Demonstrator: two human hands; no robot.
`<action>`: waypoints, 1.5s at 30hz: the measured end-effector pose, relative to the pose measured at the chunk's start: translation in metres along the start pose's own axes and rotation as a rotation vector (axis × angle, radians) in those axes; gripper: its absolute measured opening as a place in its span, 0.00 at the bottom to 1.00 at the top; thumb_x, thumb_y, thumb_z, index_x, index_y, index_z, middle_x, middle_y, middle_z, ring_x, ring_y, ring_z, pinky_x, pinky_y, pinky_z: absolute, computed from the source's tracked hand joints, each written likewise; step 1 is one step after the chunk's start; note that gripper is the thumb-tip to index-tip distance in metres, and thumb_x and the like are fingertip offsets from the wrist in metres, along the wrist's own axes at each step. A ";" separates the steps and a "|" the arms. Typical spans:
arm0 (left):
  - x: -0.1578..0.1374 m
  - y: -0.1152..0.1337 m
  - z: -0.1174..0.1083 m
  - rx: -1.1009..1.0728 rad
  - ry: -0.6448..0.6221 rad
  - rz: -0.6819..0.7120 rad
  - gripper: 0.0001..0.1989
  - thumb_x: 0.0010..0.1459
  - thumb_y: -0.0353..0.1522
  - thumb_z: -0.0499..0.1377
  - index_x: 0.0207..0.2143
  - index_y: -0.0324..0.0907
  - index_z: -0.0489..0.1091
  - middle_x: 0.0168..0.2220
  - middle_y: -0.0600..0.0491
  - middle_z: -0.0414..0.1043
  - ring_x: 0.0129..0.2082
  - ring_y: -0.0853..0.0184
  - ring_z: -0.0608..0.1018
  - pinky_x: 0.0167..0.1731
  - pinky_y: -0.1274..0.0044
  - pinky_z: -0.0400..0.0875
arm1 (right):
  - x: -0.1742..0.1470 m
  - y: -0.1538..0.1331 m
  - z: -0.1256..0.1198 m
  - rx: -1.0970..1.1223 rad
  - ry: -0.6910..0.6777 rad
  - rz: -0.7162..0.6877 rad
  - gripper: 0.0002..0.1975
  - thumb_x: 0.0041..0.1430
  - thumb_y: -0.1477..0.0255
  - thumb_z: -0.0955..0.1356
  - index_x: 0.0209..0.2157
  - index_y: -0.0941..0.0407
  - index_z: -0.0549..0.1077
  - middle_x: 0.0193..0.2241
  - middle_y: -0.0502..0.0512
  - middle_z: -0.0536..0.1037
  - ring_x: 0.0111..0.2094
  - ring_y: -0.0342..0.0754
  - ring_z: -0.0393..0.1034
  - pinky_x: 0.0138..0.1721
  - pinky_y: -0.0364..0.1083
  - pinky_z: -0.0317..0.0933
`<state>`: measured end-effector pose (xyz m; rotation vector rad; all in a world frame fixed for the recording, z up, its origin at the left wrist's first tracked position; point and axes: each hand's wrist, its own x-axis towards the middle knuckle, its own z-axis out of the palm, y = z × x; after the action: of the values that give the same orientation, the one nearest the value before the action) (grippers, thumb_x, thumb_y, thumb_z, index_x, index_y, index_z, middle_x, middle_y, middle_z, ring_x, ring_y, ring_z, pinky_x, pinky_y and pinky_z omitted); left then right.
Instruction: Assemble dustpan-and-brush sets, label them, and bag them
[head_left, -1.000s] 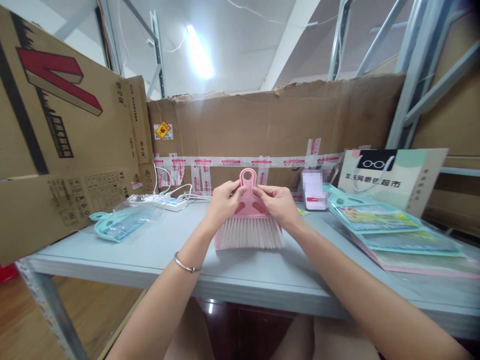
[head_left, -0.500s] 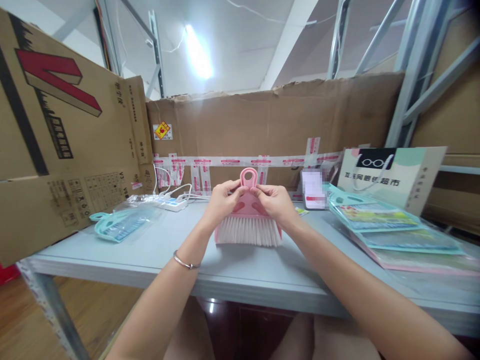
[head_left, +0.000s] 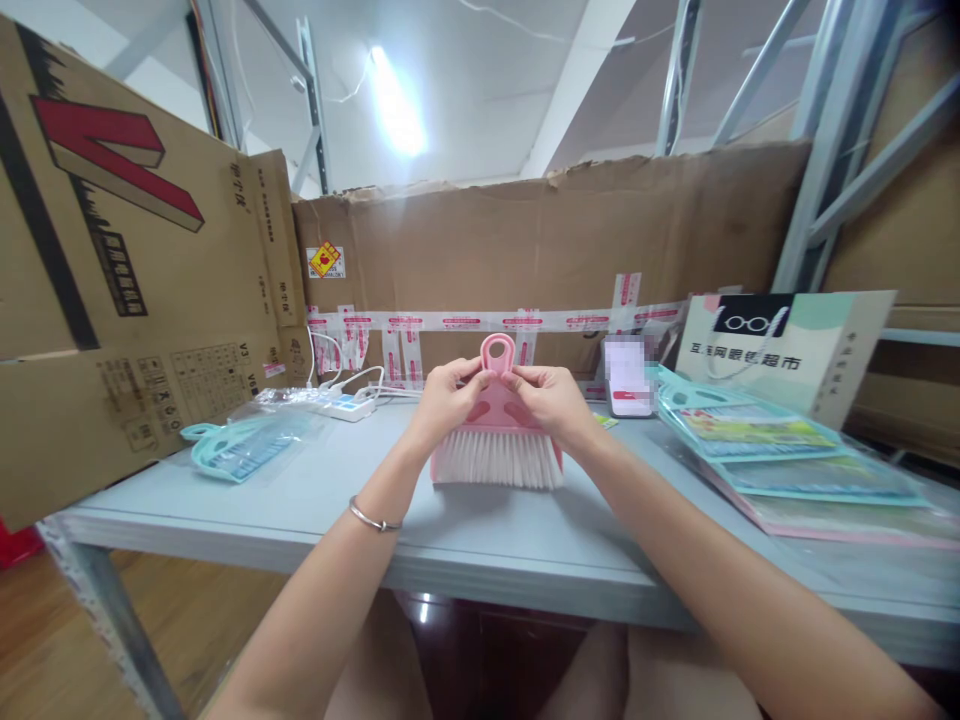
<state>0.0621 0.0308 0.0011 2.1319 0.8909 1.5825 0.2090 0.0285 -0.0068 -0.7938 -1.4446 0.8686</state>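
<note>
A pink hand brush (head_left: pixel 498 412) with white bristles stands upright at the middle of the table, handle up, bristles low at the tabletop. Pink edges show at both sides of the bristles; what they belong to behind the brush is mostly hidden. My left hand (head_left: pixel 444 400) pinches the handle from the left, just below its hanging loop. From the right, my right hand (head_left: pixel 553 400) grips the same handle, its thumb close to the left one. Both hands are closed, and their fingertips behind the handle are out of sight.
On the grey table (head_left: pixel 360 520), a bagged turquoise brush set (head_left: pixel 247 450) lies left near a power strip (head_left: pixel 349 405). At right are stacked bagged sets (head_left: pixel 795 460), a phone (head_left: pixel 628 375) and a paper bag (head_left: pixel 787 350). Cardboard (head_left: pixel 480 250) walls the back; a large box (head_left: pixel 150 250) stands left.
</note>
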 end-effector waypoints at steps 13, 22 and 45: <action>0.000 -0.002 0.003 -0.086 0.014 -0.025 0.13 0.51 0.36 0.57 0.35 0.38 0.76 0.28 0.54 0.68 0.28 0.72 0.67 0.27 0.82 0.64 | 0.004 0.011 0.005 -0.117 0.048 -0.115 0.20 0.44 0.56 0.68 0.31 0.57 0.79 0.20 0.49 0.72 0.25 0.46 0.65 0.24 0.44 0.63; 0.000 -0.004 -0.004 -0.072 0.112 -0.053 0.11 0.52 0.35 0.56 0.32 0.38 0.74 0.23 0.56 0.68 0.25 0.73 0.66 0.27 0.81 0.62 | -0.013 0.006 -0.001 -0.575 0.295 -0.567 0.11 0.54 0.63 0.66 0.33 0.56 0.73 0.34 0.56 0.72 0.37 0.50 0.65 0.42 0.50 0.59; 0.006 -0.013 -0.031 -0.546 0.009 0.029 0.18 0.46 0.39 0.65 0.38 0.41 0.69 0.34 0.52 0.73 0.34 0.68 0.75 0.36 0.77 0.67 | -0.015 -0.001 0.005 -0.466 0.018 -0.435 0.17 0.43 0.56 0.71 0.23 0.55 0.67 0.28 0.50 0.62 0.29 0.44 0.60 0.33 0.46 0.59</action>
<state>0.0307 0.0420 0.0076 1.7529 0.3657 1.6177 0.2047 0.0149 -0.0136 -0.7773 -1.7442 0.1930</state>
